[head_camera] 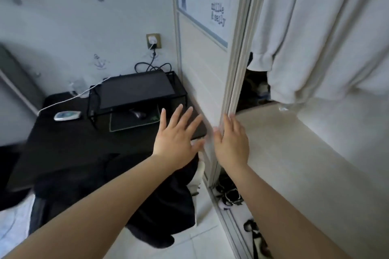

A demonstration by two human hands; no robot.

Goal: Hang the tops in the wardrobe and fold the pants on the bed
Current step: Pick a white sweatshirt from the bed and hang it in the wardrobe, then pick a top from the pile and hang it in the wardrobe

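Both grips are empty: left hand [176,143] spread flat beside the sliding wardrobe door [202,73], right hand [230,139] flat on its edge. White tops [315,33] hang inside; likely soft, light, best taken at the shoulders.

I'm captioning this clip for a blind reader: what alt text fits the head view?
Both hands are open at a sliding wardrobe door: the right hand on its edge, the left hand beside it. White garments hang inside; a dark desk stands left.
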